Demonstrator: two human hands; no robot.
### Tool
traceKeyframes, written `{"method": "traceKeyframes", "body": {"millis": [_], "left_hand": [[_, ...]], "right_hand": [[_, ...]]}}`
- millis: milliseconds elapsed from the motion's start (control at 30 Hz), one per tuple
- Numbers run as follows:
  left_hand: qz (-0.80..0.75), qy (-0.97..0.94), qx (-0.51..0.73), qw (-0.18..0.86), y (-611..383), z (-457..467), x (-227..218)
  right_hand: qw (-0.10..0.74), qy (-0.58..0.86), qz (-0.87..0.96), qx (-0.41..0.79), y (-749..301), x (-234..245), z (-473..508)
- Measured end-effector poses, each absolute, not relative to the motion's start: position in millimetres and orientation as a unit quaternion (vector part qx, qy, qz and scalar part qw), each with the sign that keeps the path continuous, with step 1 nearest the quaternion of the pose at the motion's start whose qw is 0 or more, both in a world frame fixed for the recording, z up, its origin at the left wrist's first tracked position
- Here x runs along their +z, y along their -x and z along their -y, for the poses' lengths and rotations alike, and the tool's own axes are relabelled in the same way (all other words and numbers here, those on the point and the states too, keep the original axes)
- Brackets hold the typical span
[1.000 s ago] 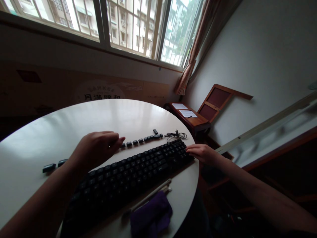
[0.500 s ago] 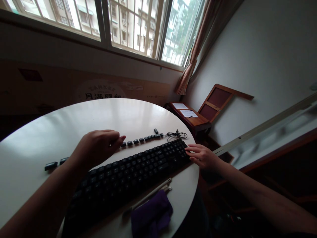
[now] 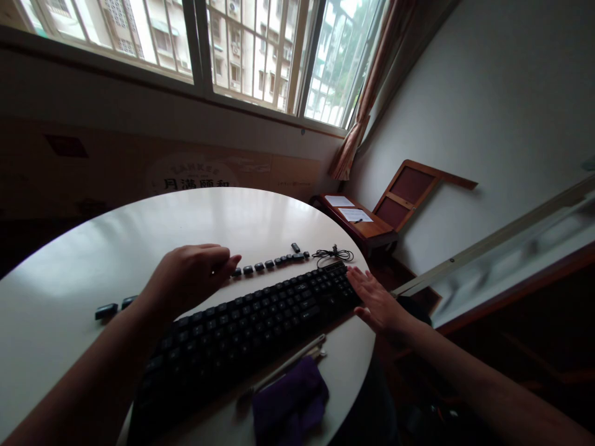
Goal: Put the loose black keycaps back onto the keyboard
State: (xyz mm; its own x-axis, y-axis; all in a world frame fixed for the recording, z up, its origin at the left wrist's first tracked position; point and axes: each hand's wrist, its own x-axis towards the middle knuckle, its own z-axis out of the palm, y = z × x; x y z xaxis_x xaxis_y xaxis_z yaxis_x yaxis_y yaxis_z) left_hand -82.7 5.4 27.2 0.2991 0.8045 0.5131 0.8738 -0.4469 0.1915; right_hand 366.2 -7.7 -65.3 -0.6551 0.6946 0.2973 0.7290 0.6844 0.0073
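A black keyboard [image 3: 260, 322] lies at a slant across the round white table. My left hand [image 3: 198, 269] is closed, its fingers curled and the thumb pressed towards them, above the row of loose keycaps [image 3: 259, 267] behind the keyboard. Whatever it may hold is hidden. At the keyboard's right end rests my right hand [image 3: 374, 297], open, with its fingers stretched out over the edge keys. Two larger keycaps [image 3: 106, 311] sit beyond my left forearm, and a single keycap [image 3: 295, 247] stands apart behind the row.
A coiled black cable [image 3: 333, 254] lies behind the keyboard's right end. In front of the keyboard are a purple cloth [image 3: 292, 396] and a slim, light-coloured tool [image 3: 297, 358]. A wooden chair [image 3: 381, 229] with papers stands past the table [image 3: 218, 214].
My right hand has flattened and its fingers have spread along the keyboard's right end. My left hand stays closed in the same place. The whole view has shifted slightly.
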Motion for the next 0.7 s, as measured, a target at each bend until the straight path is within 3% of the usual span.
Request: {"method": "traceKeyframes", "body": {"millis": [167,400,700], "left_hand": [[0.526,0.798,-0.29,0.059,83.9,-5.0,28.2],[0.52,0.803,-0.286,0.053,82.4,-2.4,30.8],[0.515,0.802,-0.297,0.056,81.8,1.6,34.8]], "right_hand": [[0.077,0.401,0.912,-0.043,-355.7,-75.4,6.8],[0.199,0.429,0.878,-0.074,-313.8,-13.6,-36.9],[0.056,0.583,0.81,0.021,-212.0,26.9,-143.3]]}}
